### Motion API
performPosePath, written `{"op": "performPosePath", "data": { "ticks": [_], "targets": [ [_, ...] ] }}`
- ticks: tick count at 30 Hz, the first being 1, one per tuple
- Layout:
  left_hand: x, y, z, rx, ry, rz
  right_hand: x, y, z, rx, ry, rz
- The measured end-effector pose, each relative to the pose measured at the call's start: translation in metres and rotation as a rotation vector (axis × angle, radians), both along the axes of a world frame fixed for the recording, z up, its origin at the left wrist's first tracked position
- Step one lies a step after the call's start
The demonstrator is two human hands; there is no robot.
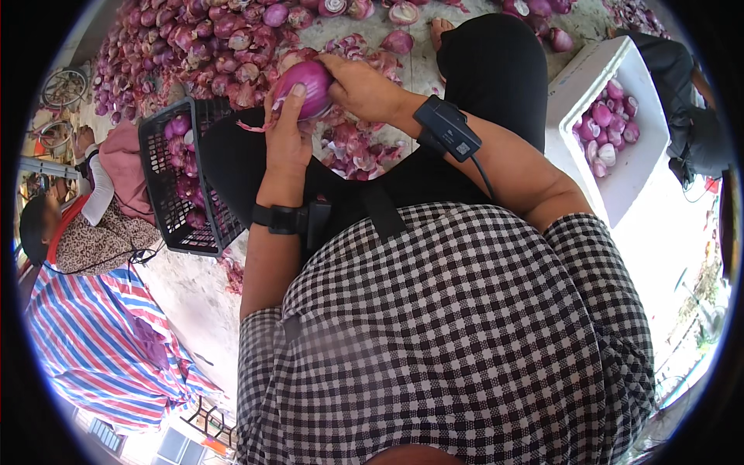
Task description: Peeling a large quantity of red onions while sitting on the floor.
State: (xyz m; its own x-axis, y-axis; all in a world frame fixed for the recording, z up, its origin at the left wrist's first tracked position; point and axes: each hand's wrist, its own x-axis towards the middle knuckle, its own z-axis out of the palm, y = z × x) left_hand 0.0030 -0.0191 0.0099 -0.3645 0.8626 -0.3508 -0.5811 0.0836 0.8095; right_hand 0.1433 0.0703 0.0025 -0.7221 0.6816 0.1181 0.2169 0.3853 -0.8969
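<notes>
A large red onion (pixel 314 87), smooth and glossy purple over most of its side, is between my two hands above my lap. My left hand (pixel 289 136) grips it from the left and below, its thumb across the front. A strip of loose skin hangs beside that hand. My right hand (pixel 366 90) pinches the onion's upper right side with thumb and fingers. Whether a small blade is hidden in those fingers I cannot tell. Papery onion skins (pixel 354 148) lie on the floor beneath my hands, between my legs.
Unpeeled red onions (pixel 192 40) are heaped across the floor ahead. A black plastic crate (pixel 168 232) with onions stands at my left knee. At my right, a white foam box (pixel 633 174) holds peeled onions. A person (pixel 125 226) sits at far left, another (pixel 697 128) at far right.
</notes>
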Motion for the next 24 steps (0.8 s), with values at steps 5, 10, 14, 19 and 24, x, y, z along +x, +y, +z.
{"op": "performPosePath", "data": {
  "ticks": [5, 10, 14, 19, 24],
  "targets": [
    [-0.002, -0.001, -0.003, 0.017, 0.000, 0.005, 0.000, 0.000, -0.001, 0.023, 0.008, -0.022],
    [0.001, -0.002, 0.007, 0.029, 0.023, -0.048, 0.008, 0.008, 0.002, -0.029, 0.057, -0.013],
    [0.000, -0.002, 0.008, 0.025, 0.028, -0.047, 0.009, 0.015, -0.005, -0.329, 0.177, 0.079],
    [0.000, -0.001, 0.012, 0.053, -0.072, -0.044, 0.012, 0.019, -0.001, -0.493, 0.185, 0.140],
    [-0.004, -0.002, 0.010, 0.034, -0.071, -0.056, 0.015, 0.021, 0.001, -0.453, 0.170, 0.187]
  ]
}}
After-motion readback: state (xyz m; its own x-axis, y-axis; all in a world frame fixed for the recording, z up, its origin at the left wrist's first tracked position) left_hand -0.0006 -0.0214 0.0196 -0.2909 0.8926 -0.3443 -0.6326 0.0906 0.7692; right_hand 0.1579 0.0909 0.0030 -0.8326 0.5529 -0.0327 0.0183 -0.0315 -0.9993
